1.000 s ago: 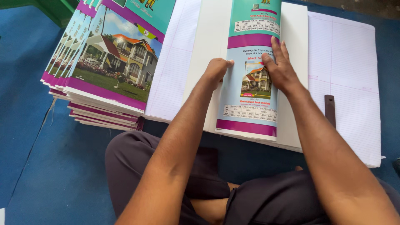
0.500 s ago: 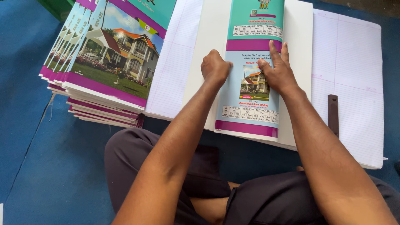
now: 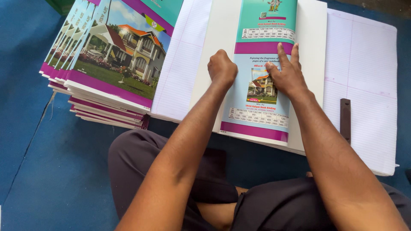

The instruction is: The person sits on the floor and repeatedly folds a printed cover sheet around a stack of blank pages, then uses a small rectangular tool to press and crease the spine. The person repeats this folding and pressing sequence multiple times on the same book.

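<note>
Teal-and-purple notebook cover (image 3: 261, 72) lies folded on white page block (image 3: 310, 55), centre of floor. Left hand (image 3: 221, 68) clenched, knuckles pressing cover's left fold; right hand (image 3: 287, 77) flat, fingers spread. Finished stack (image 3: 109, 64) at left; ruled sheets (image 3: 364, 85) uncovered.

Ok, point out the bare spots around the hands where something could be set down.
Free: the ruled sheets right of the right hand, above the dark strip; the ruled page between the notebook stack and the left hand; the blue floor at lower left. Crowded: the cover under both hands.
</note>
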`<act>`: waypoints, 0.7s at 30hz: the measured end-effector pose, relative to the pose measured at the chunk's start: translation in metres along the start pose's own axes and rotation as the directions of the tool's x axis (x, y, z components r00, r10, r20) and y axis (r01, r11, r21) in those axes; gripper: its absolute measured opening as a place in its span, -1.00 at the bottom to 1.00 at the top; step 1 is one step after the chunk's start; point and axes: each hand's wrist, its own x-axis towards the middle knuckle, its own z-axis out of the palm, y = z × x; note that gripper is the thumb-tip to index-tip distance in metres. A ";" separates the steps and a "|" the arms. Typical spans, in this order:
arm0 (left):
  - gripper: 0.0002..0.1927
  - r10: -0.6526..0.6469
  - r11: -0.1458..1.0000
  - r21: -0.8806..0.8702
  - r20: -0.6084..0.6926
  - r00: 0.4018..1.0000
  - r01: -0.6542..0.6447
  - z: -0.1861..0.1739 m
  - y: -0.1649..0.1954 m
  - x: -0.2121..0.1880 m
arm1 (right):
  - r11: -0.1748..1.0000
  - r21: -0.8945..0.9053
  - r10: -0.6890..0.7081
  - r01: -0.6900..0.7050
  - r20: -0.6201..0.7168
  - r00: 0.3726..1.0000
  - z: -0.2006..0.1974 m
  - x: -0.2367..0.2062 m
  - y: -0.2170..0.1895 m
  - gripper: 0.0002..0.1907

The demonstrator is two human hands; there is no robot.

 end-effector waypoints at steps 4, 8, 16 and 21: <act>-0.85 0.029 1.000 0.007 -0.025 0.999 -0.029 0.005 -0.007 0.004 | 0.999 -0.040 0.000 0.000 0.005 1.000 0.005 0.003 -0.003 -0.19; -0.87 0.049 0.999 0.018 -0.038 0.998 -0.048 0.006 -0.012 0.006 | 0.998 -0.066 0.005 -0.005 0.007 1.000 0.011 0.003 -0.005 -0.19; -0.88 0.045 0.999 0.019 -0.031 0.999 -0.044 0.007 -0.015 0.006 | 0.994 -0.111 0.004 -0.003 0.011 1.000 0.019 0.004 -0.005 -0.18; -0.87 0.047 0.999 0.006 -0.040 0.998 -0.047 0.006 -0.018 0.005 | 0.988 -0.152 -0.002 0.003 0.009 1.000 0.025 0.004 -0.004 -0.18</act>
